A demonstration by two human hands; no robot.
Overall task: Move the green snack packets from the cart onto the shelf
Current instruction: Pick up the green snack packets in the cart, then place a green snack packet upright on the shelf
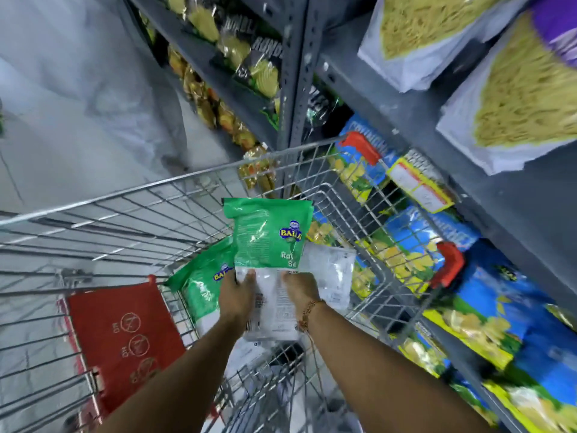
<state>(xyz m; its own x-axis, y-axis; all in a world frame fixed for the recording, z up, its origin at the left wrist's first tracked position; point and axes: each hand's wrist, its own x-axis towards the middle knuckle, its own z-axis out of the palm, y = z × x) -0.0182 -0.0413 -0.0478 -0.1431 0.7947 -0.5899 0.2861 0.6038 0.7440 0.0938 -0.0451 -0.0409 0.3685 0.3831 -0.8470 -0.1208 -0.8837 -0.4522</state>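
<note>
Both hands, left [237, 296] and right [301, 290], gripping green packet [268, 239] above cart [131, 195]; best lifted clear, then slid flat onto shelf [415, 120].

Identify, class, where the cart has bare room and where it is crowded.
Free: the wire cart's left half, bordered by the red plastic seat flap and the green snack packets. Crowded: the right corner, where both hands hold a green packet.

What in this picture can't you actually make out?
- Green packet held by both hands: product name half covered, only "Ra" and "S" readable.
- Second green packet in the cart: lower part hidden behind the left hand.
- Shelf packets: print motion-blurred.
</note>
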